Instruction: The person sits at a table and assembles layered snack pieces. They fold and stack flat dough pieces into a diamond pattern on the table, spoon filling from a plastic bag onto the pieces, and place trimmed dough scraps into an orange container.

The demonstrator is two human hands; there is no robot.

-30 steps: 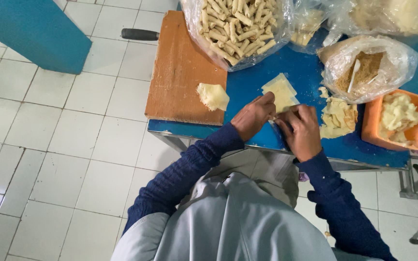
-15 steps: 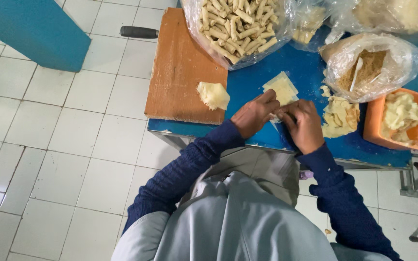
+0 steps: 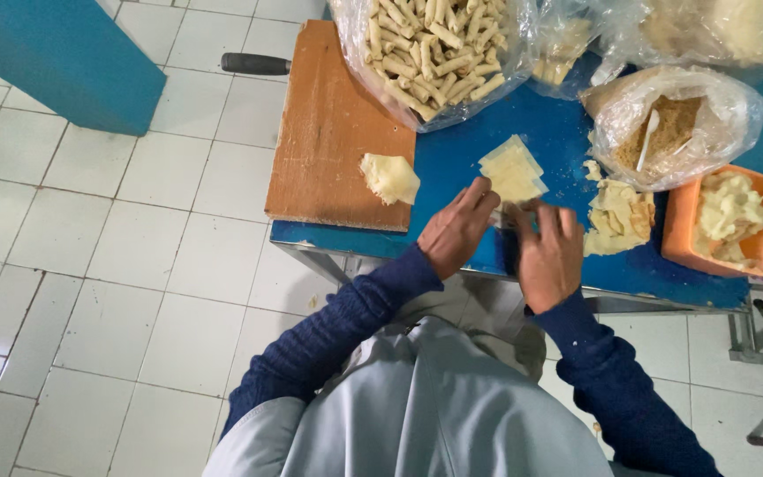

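Across the last second the two hands have drawn slightly toward the near edge of the blue desk [image 3: 452,159]. The left hand [image 3: 455,231], which earlier had its fingertips resting on the near corner of the stack of pale yellow square pastry sheets [image 3: 512,170], now lies just below that stack, fingertips touching only its lower edge. The right hand [image 3: 547,256] has slid a little to the right and nearer the desk edge, fingers spread. Between the two hands a small pale piece shows; what it is cannot be made out.
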